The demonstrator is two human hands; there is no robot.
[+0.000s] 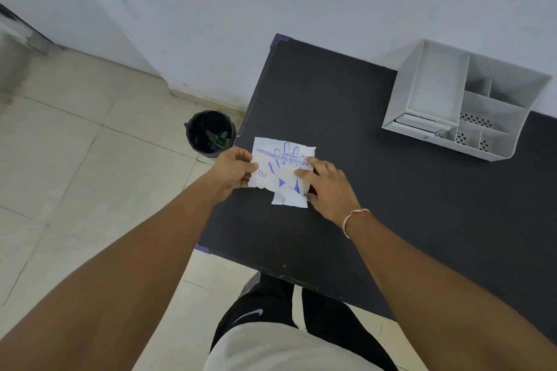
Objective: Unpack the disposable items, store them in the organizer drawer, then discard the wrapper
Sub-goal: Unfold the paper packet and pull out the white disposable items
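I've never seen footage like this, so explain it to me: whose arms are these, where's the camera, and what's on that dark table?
There is no machine here. One camera worn on a person's head looks down at their own bare arms. The left hand pinches the left edge of a white glove packet printed with blue lettering, while the right hand presses on its right side. The packet lies on a black table. A white organizer stands at the back, and a black bin sits on the floor.
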